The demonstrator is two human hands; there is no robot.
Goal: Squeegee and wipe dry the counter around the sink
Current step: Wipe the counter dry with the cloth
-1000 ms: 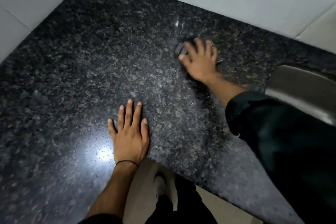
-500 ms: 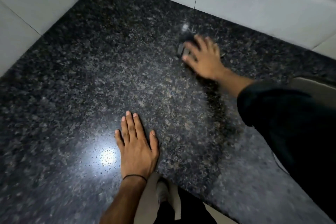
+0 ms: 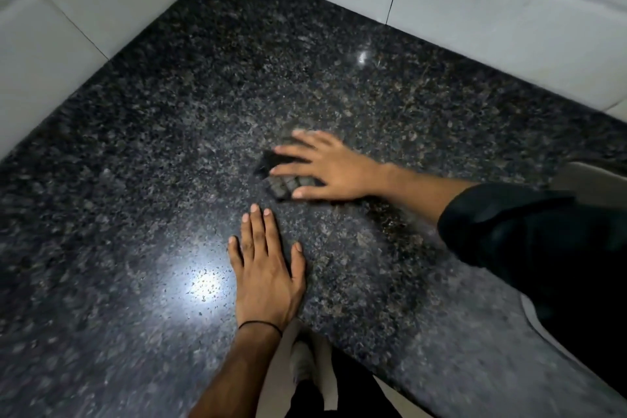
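Head | right hand flat, pressing dark cloth | left hand open on counter

A kitchen — speckled black granite counter; white tiled walls; steel sink at right.

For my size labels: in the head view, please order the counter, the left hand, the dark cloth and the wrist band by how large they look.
1. counter
2. left hand
3. dark cloth, partly hidden under the right hand
4. wrist band

Counter black speckled granite; wall tiles white; cloth dark grey; sleeve black.
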